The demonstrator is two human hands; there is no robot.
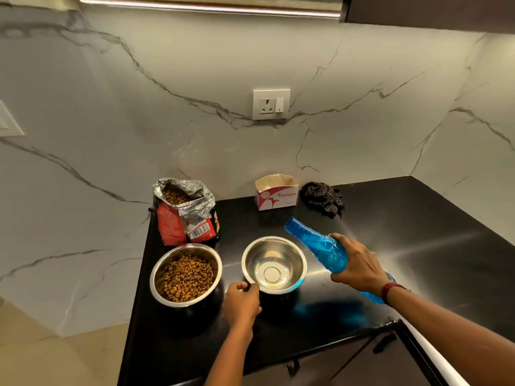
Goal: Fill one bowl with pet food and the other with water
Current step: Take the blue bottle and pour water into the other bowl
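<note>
Two steel bowls stand side by side on the black counter. The left bowl (156, 277) is filled with brown kibble. The right bowl (274, 247) shows its bare metal bottom; I cannot tell whether any water is in it. My left hand (242, 300) pinches the near left rim of the right bowl. My right hand (359, 264) grips a blue plastic bottle (317, 243), tilted with its capped top pointing up and left, just right of the right bowl. An open red pet food bag (184, 215) stands behind the left bowl.
A small open cardboard box (277, 196) and a crumpled dark cloth (324, 197) sit near the marble back wall. A wall socket (271, 104) is above them. The counter's left edge drops to the floor; its front edge runs below my arms.
</note>
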